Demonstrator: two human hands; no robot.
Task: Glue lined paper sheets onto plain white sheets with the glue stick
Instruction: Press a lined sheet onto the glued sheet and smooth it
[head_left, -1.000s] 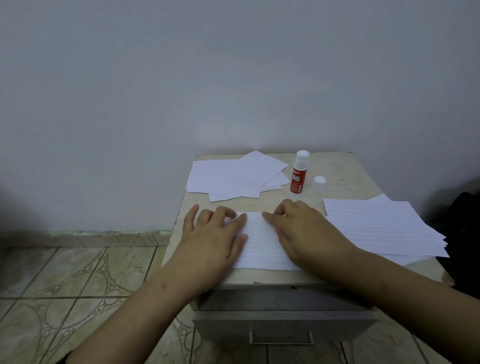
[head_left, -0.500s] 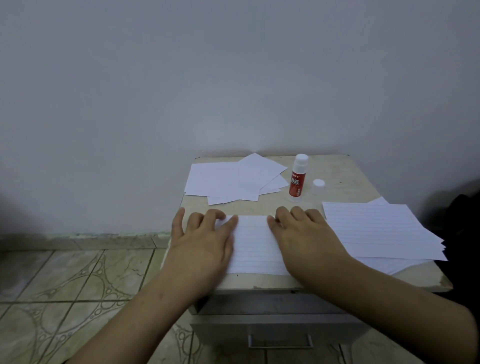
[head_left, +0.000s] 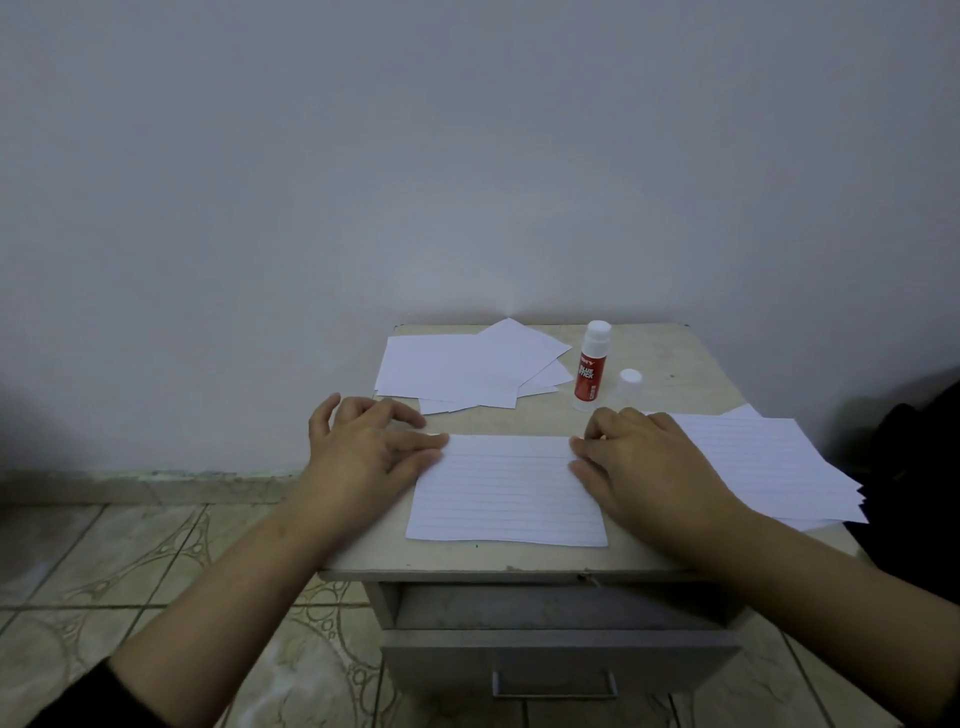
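Observation:
A lined sheet (head_left: 506, 491) lies flat at the front middle of the small table (head_left: 670, 358). My left hand (head_left: 371, 449) presses on its left edge with flat fingers. My right hand (head_left: 641, 460) presses on its right edge the same way. A red glue stick (head_left: 589, 371) stands upright behind the sheet, and its clear cap (head_left: 629, 378) sits just to its right. A pile of plain white sheets (head_left: 467, 369) lies at the back left. A stack of lined sheets (head_left: 769, 462) lies at the right, partly under my right hand.
The table stands against a plain wall, with a half-open drawer (head_left: 556, 654) below its front edge. Patterned floor tiles (head_left: 130, 561) spread to the left. A dark object (head_left: 919, 467) sits at the right edge of the view.
Both hands have slid apart from the middle of the lined sheet to its left and right edges, leaving the sheet's centre uncovered.

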